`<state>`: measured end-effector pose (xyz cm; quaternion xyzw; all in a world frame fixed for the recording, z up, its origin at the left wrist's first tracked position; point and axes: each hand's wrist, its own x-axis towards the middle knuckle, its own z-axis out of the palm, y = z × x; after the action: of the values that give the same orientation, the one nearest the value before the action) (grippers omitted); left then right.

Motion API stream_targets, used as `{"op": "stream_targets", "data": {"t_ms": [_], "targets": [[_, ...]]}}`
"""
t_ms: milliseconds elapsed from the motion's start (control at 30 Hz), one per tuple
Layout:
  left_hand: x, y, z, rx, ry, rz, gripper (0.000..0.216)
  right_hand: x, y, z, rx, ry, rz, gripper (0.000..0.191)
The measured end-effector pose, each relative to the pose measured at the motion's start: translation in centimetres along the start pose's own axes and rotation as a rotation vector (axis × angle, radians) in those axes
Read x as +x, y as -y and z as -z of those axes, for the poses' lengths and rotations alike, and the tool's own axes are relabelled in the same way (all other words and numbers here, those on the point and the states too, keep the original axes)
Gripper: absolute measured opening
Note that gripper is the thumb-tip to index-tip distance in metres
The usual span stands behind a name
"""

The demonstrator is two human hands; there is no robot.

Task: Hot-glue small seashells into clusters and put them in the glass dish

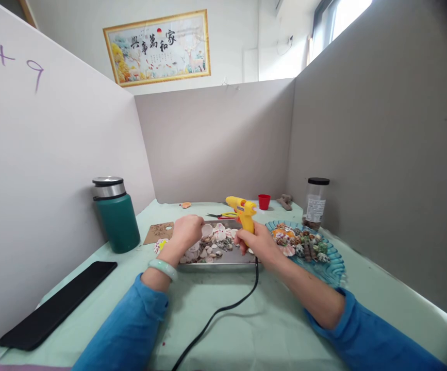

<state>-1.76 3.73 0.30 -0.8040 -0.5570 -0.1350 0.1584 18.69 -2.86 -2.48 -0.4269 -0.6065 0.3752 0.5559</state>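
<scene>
My right hand [260, 243] grips the handle of a yellow glue gun [243, 210], nozzle pointing left over a metal tray [223, 264] filled with several pale seashells [217, 238]. The gun's black cord [223, 309] trails toward me across the table. My left hand [186, 232], with a pale green bangle on the wrist, reaches into the tray's left side with fingers curled over the shells; whether it holds one is hidden.
A blue glass plate [333, 265] of coloured shells lies right of the tray. A green flask [117, 216] stands left, a black phone [59, 304] lies near left. A jar [316, 202], red cup [264, 201], scissors [221, 215] and brown card [159, 232] sit behind. Partition walls enclose the table.
</scene>
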Motion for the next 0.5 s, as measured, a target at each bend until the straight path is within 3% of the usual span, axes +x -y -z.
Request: {"op": "stream_targets", "data": {"t_ms": [233,500], "targets": [[-0.1,-0.1,0.1,0.018,0.028,0.052,0.024,-0.1,0.6,-0.3,0.043,0.071,-0.057,0.008],[-0.7,-1.0,1.1,0.066,0.181,-0.009,0.022,-0.3,1.1,-0.3,0.035,0.097,-0.055,0.032]]}}
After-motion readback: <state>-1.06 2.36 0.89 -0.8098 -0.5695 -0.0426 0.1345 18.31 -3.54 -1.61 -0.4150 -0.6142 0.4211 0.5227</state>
